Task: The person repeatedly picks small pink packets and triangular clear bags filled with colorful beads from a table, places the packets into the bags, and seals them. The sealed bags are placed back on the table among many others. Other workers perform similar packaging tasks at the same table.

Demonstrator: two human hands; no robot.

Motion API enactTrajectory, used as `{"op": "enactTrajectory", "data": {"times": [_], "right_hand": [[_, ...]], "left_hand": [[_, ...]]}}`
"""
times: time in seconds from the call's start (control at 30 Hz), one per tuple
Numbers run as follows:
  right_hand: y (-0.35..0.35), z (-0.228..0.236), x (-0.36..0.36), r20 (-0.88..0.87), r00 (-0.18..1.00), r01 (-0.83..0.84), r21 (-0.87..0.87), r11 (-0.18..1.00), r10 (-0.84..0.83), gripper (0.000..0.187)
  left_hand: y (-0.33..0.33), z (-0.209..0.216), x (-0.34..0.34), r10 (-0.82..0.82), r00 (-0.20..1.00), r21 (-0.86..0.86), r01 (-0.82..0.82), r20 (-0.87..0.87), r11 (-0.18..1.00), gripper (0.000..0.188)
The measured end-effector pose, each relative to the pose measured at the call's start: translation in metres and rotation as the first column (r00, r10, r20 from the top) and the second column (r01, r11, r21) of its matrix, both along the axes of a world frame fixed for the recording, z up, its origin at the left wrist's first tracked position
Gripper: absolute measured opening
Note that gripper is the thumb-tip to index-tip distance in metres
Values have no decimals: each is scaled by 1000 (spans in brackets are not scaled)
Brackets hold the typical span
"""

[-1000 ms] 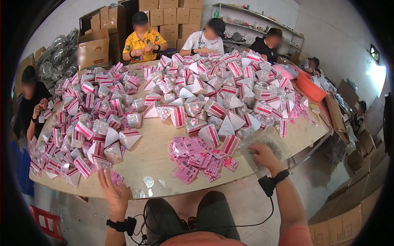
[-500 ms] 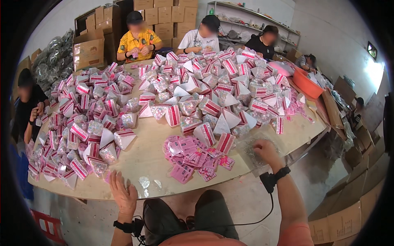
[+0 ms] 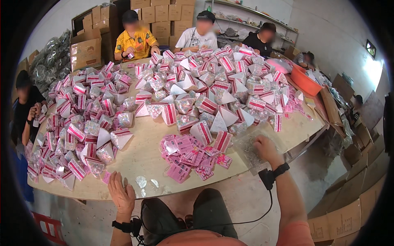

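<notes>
My left hand (image 3: 121, 192) lies flat on the table's front edge with its fingers stretched out and nothing in it. Close to its fingertips is a small pink card (image 3: 106, 177). Clear round stickers or plastic bits (image 3: 141, 181) lie just right of that hand. My right hand (image 3: 267, 149) is over a clear plastic bag (image 3: 245, 152) holding small, thin, clear pieces. Its fingers are curled together there, and what they pinch, if anything, is too small to make out. Between my hands spreads a pile of pink printed cards (image 3: 179, 172).
Two heaps of wedge-shaped, cake-slice-like packs (image 3: 201, 104) in white, pink and glitter cover much of the wooden table (image 3: 152, 133). An orange basin (image 3: 305, 81) stands at the far right. Several people sit around the table. Cardboard boxes (image 3: 340, 217) stand at right.
My right hand stays over the clear bag with slightly shifted fingers. My left hand rests in place. The person in yellow has lowered and spread their hands. The view has shifted slightly.
</notes>
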State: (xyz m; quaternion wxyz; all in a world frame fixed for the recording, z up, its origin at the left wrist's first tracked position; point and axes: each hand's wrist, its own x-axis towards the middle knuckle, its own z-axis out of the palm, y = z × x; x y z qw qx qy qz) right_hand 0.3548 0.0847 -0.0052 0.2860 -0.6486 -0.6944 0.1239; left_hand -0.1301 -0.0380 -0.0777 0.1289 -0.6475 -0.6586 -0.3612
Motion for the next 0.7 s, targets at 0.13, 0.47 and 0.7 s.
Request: {"op": "enactTrajectory", "data": {"times": [0.13,0.47,0.7], "right_hand": [[3,3,19,68,998,-17,146,989,7,12],[-3,32,13,-476,879,20,-31,999,-33,14],[-31,51,-53,-693,703,-211,12,977,160,12]], "left_hand": [[1,-3,0,-4,1000,7,4,7,1000,46],[1,-2,-1,2,1000,0,-2,-21,1000,47],[-8,45,39,-153,960,27,151,232,988,41]]}}
